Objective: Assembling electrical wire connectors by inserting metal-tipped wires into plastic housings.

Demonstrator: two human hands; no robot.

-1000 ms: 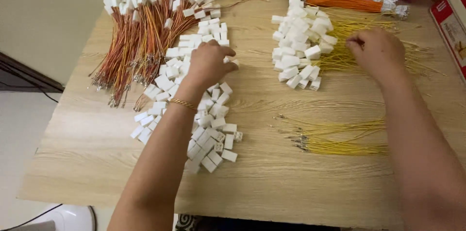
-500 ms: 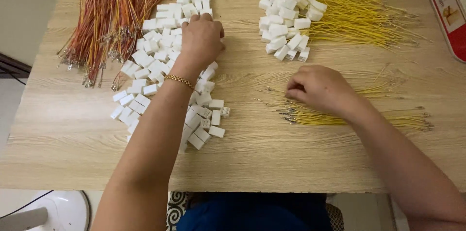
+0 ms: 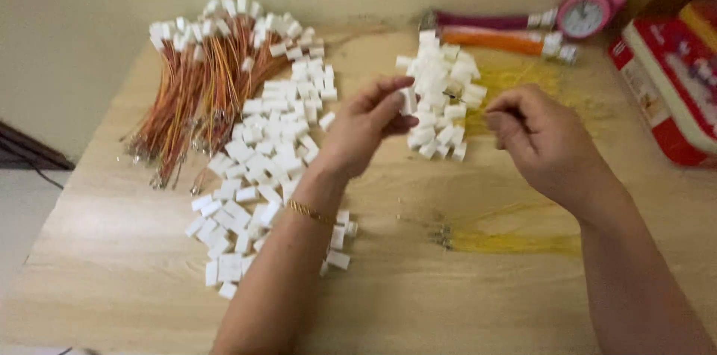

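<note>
White plastic housing [image 3: 408,100] sits pinched in the left hand [image 3: 366,131], between thumb and forefinger, raised above the table [image 3: 418,295] just left of the centre. Right hand [image 3: 541,138] is curled, fingertips pressed together near the thumb; it looks to pinch a thin yellow wire [image 3: 467,97] whose metal tip points at the housing, but blur makes that hard to confirm. Hands are near each other, not touching.

Handling, judged: housing is light, rigid, smooth, small, so likely to slip or flip; best held by its flat side faces, open end left free toward the wire. Wire is light and limp, bends easily; take it close behind the metal tip so it stays straight, not far back. The tip is probably delicate, so no squeezing there.

Around: loose housings [image 3: 261,168] spread on the left, from near the forearm to the far side. Orange harnesses [image 3: 198,94] with white ends lie far left. Finished pile [image 3: 441,101] of white housings with yellow leads sits far centre, behind the hands. Yellow wire bundle [image 3: 515,241] lies near right, under the right wrist. Pink clock [image 3: 588,15] and red box [image 3: 668,86] are far right.
</note>
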